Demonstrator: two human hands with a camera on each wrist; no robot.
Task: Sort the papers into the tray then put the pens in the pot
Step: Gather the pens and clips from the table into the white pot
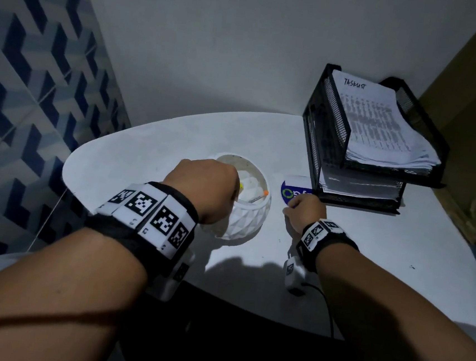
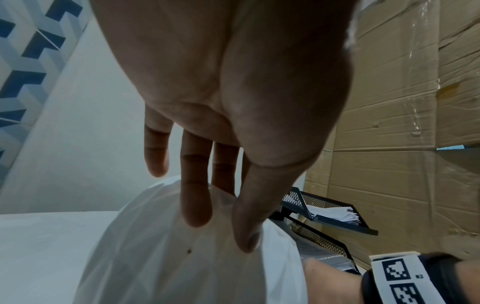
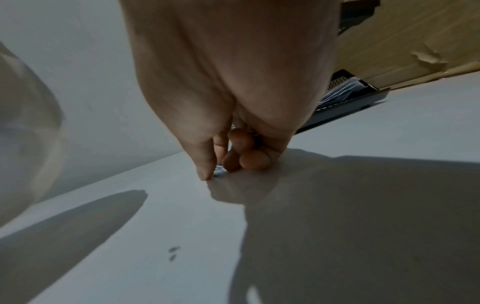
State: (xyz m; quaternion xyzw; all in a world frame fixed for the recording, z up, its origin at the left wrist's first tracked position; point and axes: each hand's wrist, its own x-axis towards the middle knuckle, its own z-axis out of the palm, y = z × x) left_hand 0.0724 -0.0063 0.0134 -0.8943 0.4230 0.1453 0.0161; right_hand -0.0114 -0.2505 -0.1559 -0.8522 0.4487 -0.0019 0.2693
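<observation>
**Pens going into the pot, papers already filed**

The round white table [image 1: 152,149] has a smooth matt top, lit hard enough to throw long shadows. At its far right stands the black wire-mesh tray [image 1: 326,122], two tiers, stiff and open-sided; the papers [image 1: 382,121] lie stacked in both tiers, the top sheet headed by hand. Corrugated cardboard [image 2: 389,102], creased and taped, rises behind it.

Near the middle sits the white pot [image 1: 244,224], a rounded bowl with a faceted outer wall. Two pens [image 1: 258,198] lie slanted inside, one tipped orange, one yellow. The left hand [image 1: 207,189] rests on the near rim, fingers [image 2: 196,201] straight and relaxed down the wall, holding nothing.

A blue-and-white round sticker [image 1: 294,188] lies between pot and tray. Beside it the right hand [image 1: 306,208] is curled tight at the tabletop, thumb and fingertips pinching a small pale object [image 3: 219,171] lying on the table, probably a pen, too hidden to say for sure.

The risk, as a judgement: a slim thing lying flat on a slick surface can slide out of a fingertip pinch and roll toward the edge. The pot looks light; a push from the left hand could tip it.
</observation>
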